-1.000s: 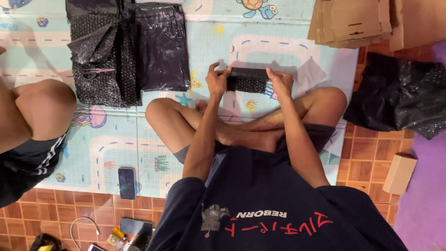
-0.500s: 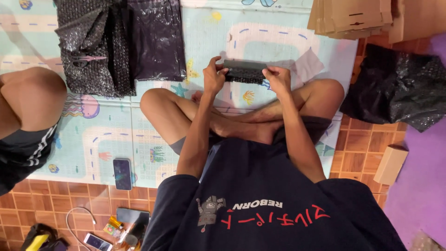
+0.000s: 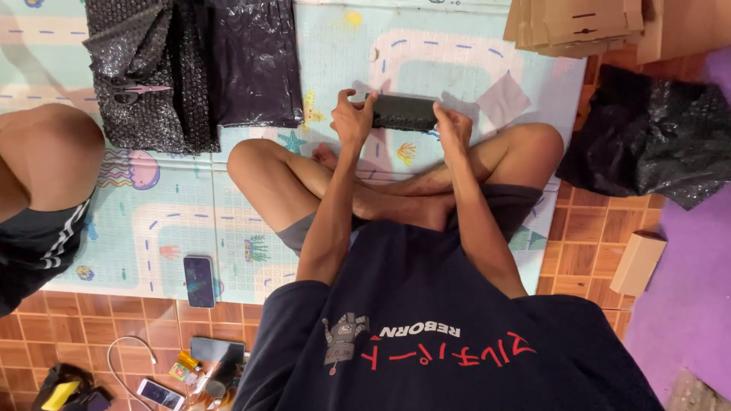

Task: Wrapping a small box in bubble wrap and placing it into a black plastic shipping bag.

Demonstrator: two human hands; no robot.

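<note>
Person's sitting cross-legged on a play mat (image 3: 175,221), gripping a black wrapped bundle (image 3: 403,112) just above centre, left hand (image 3: 352,119) on its left end, right hand (image 3: 454,125) on its right. Sheets of black bubble wrap (image 3: 190,65) are lying upper left, with scissors (image 3: 137,91) on top. Flat cardboard (image 3: 579,23) is stacking up top right, a phone (image 3: 199,281) sitting lower left. Someone else's knee (image 3: 46,152) is poking in at far left.
</note>
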